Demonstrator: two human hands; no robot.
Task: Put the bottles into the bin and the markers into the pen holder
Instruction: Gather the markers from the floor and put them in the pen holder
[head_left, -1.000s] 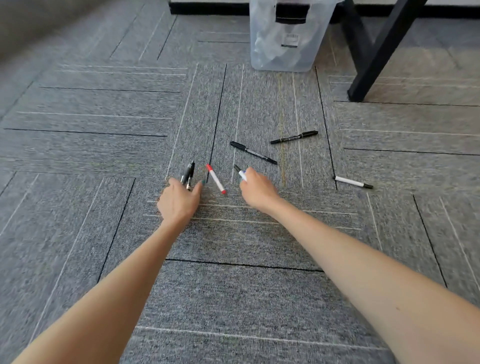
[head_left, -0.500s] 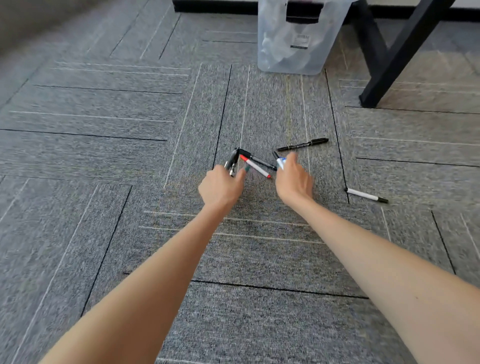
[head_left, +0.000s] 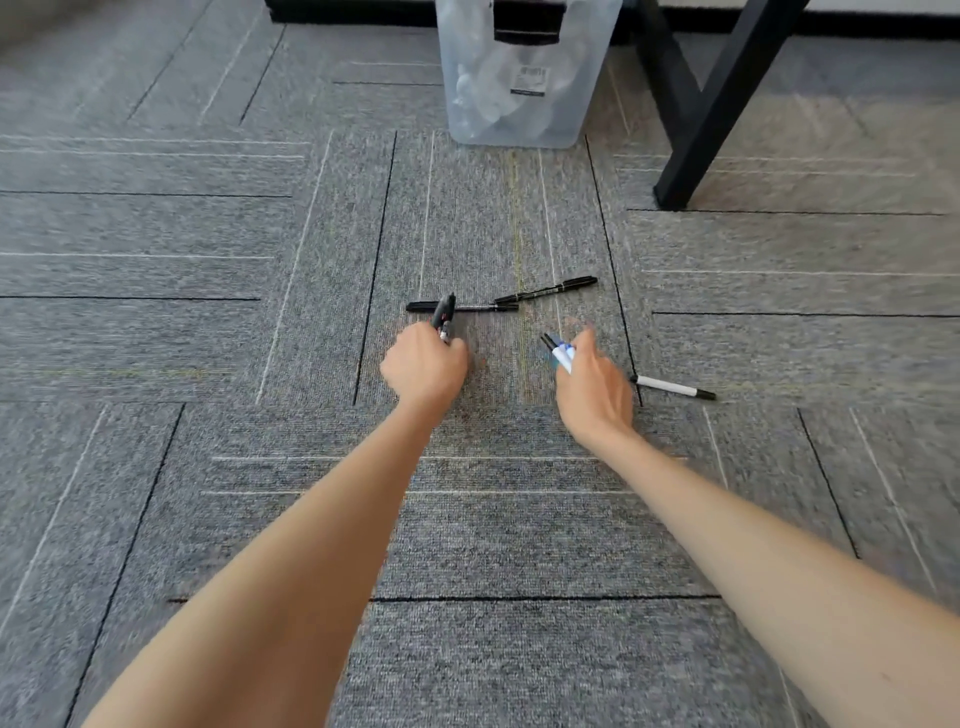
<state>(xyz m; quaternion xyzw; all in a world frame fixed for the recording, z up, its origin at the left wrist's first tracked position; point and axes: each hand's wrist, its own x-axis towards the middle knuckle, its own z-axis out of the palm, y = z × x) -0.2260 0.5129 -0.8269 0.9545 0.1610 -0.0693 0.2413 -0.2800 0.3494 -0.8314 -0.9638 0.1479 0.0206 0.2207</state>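
My left hand (head_left: 425, 364) is closed around a bunch of markers (head_left: 443, 314) whose dark ends stick up past my knuckles. My right hand (head_left: 595, 387) grips a white marker with a blue cap (head_left: 561, 354) plus a dark one. On the grey carpet lie a black marker (head_left: 480, 307) just beyond my left hand, a second black marker (head_left: 545, 290) angled to its right, and a white marker with black ends (head_left: 672, 387) right of my right hand. A clear plastic bin (head_left: 524, 73) holding crumpled bottles stands at the back. No pen holder is in view.
A black angled table leg (head_left: 711, 109) comes down to the carpet right of the bin. A dark skirting board (head_left: 353, 13) runs along the back edge. Grey carpet tiles (head_left: 156, 312) stretch out on all sides.
Both hands moved forward across the carpet. The red-capped marker that lay between them is gone from the floor, and my left hand's bunch now sits over the black marker.
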